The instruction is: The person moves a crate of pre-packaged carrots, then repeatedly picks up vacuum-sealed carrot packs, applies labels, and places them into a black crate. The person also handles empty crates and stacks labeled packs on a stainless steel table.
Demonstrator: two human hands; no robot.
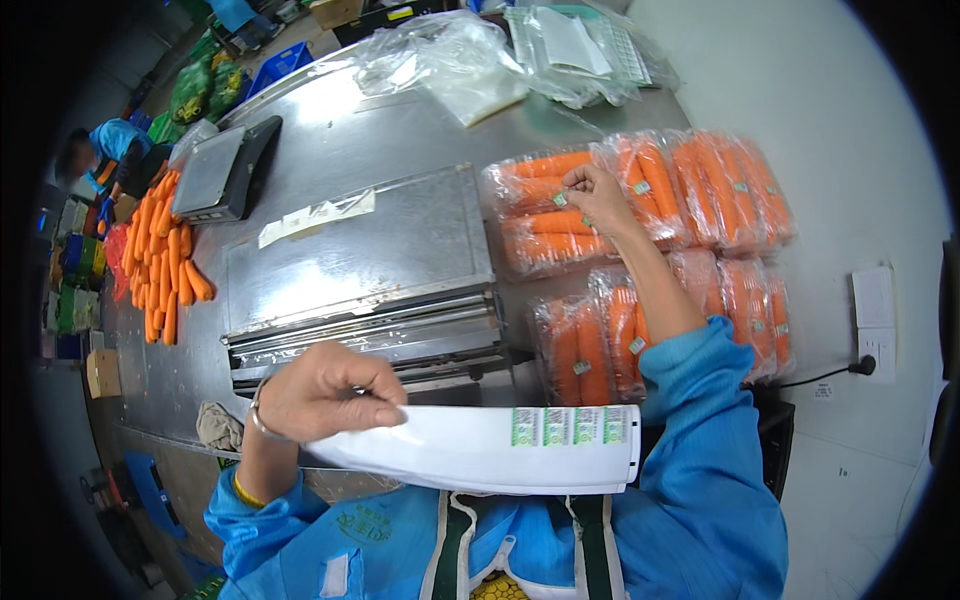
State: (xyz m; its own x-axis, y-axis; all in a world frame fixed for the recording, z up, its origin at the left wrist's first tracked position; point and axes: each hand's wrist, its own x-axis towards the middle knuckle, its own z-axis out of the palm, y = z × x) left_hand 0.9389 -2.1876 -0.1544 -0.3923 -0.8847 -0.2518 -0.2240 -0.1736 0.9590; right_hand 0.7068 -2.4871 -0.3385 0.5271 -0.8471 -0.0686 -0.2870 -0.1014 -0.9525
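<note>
My left hand (330,394) grips the left end of a white label backing sheet (465,450), which bears several small green and white stickers (570,426) near its right end. My right hand (598,196) is over the wrapped carrot packs, its thumb and forefinger pinched at a small green sticker (560,199); whether that sticker still touches the fingers or lies fully on the film, I cannot tell. Beneath the hand is a film-wrapped pack of carrots (525,180). More wrapped packs (709,187) stand in two rows, several with a green sticker on the film.
A film-wrapping machine (360,255) stands on the steel table (322,142). Loose carrots (161,262) are piled by a weighing scale (217,172) at left. Clear plastic bags (450,60) lie at the far edge. A co-worker (120,150) bends beyond the carrots. A wall socket (876,360) holds a plug.
</note>
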